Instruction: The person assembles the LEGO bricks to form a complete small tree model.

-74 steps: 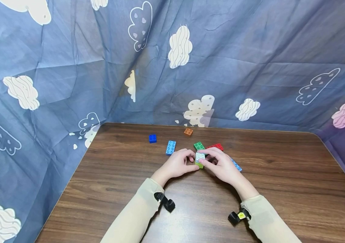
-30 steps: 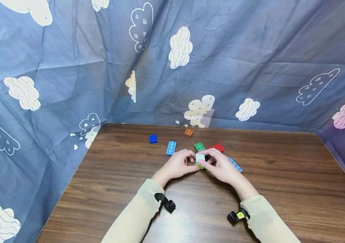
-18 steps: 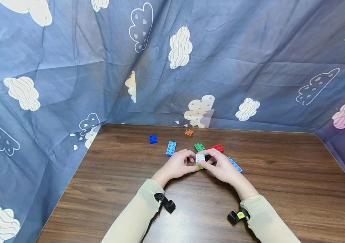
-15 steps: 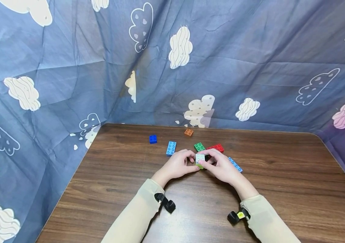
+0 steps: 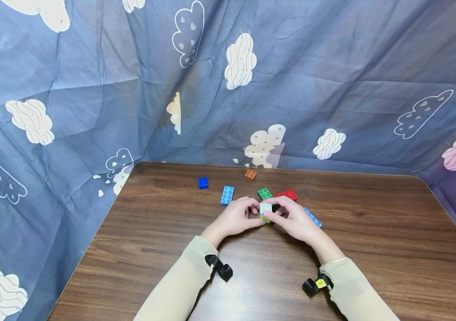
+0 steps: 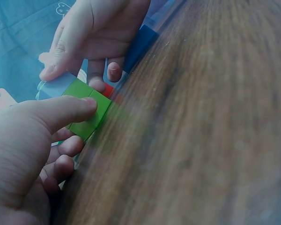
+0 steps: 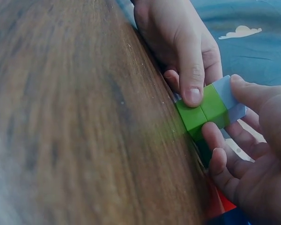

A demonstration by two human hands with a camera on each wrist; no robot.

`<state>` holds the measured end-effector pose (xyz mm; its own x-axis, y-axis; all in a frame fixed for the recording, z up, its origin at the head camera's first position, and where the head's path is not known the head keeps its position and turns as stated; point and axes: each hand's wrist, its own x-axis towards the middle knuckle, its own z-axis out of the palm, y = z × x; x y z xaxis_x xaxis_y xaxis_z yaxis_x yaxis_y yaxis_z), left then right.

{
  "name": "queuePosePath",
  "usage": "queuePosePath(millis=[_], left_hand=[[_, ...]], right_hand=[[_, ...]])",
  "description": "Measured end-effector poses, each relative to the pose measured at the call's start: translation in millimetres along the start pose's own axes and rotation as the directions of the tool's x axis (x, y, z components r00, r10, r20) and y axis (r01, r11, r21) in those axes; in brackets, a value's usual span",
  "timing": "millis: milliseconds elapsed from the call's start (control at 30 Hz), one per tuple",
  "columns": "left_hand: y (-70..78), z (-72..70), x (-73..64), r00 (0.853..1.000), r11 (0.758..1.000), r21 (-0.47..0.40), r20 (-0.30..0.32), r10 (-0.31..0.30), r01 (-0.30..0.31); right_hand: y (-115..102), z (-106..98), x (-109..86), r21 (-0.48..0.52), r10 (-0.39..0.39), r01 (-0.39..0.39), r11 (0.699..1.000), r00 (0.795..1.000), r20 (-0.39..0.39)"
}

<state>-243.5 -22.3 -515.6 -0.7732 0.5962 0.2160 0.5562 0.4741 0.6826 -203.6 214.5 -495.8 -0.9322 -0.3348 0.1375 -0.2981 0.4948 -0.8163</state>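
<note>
A small stack of lime-green bricks [image 7: 192, 121] stands on the table, with a pale whitish brick [image 5: 265, 207] on top. My left hand [image 5: 233, 217] grips the green part from the left, its thumb pressed flat on the near face and the other fingers curled behind. From the right, my right hand [image 5: 295, 221] pinches the pale brick between thumb and forefinger. Its lower fingers curl beside the green bricks. In the left wrist view the right thumb lies on the pale brick [image 6: 58, 86]; the far side of the stack is hidden.
Just behind the stack lie a green brick [image 5: 265, 193] and a red brick [image 5: 287, 195]. A long blue brick [image 5: 313, 217] is right of the right hand. Further left are a light-blue brick [image 5: 227, 195], a dark-blue brick [image 5: 203, 183] and an orange brick [image 5: 250, 174].
Since the earliest frame, the right thumb and the pale brick have shifted slightly toward the near side. Both hands keep their hold on the stack; the loose bricks have not moved.
</note>
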Motion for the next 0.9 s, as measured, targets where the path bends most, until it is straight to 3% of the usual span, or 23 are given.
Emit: queuePosePath(millis=[433, 600, 900], left_hand=[[-0.3, 0.6, 0.7, 1.000, 1.000, -0.007, -0.003, -0.003, 0.003], [0.5, 0.7, 0.9, 1.000, 1.000, 0.001, 0.001, -0.008, 0.008], [0.7, 0.4, 1.0, 1.000, 1.000, -0.010, -0.001, -0.007, 0.007]], right_hand=[[5.4, -1.4, -0.7, 0.039, -0.017, 0.015, 0.999, 0.999, 0.049], [8.5, -0.8, -1.5, 0.065, -0.022, 0.020, 0.998, 0.999, 0.034], [12.3, 0.7, -3.0, 0.194, 0.074, -0.082, 0.978, 0.996, 0.046]])
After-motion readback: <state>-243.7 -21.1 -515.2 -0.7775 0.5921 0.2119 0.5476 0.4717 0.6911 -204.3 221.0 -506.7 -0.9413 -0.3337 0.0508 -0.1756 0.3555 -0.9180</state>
